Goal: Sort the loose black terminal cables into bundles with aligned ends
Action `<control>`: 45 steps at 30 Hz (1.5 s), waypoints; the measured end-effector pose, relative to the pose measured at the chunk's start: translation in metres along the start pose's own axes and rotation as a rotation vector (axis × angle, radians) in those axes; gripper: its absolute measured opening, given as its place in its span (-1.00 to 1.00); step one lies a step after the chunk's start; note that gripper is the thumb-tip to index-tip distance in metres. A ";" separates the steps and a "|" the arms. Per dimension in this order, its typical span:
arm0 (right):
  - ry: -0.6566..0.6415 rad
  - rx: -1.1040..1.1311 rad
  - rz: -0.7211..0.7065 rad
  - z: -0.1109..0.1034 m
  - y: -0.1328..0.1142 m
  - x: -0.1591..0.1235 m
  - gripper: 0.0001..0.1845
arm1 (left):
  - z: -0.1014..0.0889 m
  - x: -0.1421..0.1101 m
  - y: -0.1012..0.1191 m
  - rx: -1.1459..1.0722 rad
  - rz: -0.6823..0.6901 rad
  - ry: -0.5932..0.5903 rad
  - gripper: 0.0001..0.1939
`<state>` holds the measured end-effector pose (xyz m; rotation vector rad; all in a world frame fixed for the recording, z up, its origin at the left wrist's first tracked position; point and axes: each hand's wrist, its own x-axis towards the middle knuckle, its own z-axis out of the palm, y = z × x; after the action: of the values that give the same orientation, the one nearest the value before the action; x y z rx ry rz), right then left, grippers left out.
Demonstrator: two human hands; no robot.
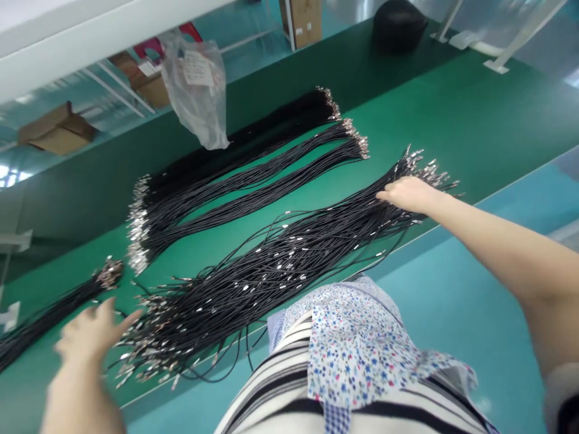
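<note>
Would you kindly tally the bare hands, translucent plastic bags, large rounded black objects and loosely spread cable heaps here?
Bare left hand and bare right hand: 2
Translucent plastic bag: 1
Large rounded black object: 1
Loosely spread heap of black cables: 1
Total: 5

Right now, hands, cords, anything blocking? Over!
Right hand on loose black cords with shiny metal tips. Left hand spread open near their left end. Translucent plastic bag beyond, not blocking.

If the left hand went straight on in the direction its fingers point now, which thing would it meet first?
Most likely the narrow black cable bundle at the far left, near its metal-tipped end. Depth is unclear from this single view, so the left hand might pass above it instead.
</note>
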<state>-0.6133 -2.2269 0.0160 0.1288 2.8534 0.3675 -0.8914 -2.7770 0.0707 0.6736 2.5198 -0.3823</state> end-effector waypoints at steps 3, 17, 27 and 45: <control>-0.037 0.009 0.088 0.019 0.008 0.007 -0.81 | 0.012 0.029 0.067 -0.136 0.131 0.478 -0.27; 0.278 0.224 0.332 0.060 0.003 -0.060 -0.54 | -0.002 0.116 0.399 -0.134 0.866 0.155 -0.60; 0.391 0.822 0.660 0.126 -0.079 -0.085 -0.76 | -0.024 0.150 0.400 -0.157 0.812 0.131 -0.68; 0.219 2.744 0.595 0.067 -0.082 -0.080 -0.76 | -0.025 0.142 0.536 -0.120 0.875 0.200 -0.62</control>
<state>-0.5223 -2.2992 -0.0485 1.1194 0.9605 -3.0506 -0.7250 -2.2629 -0.0574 1.7042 2.1145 0.1584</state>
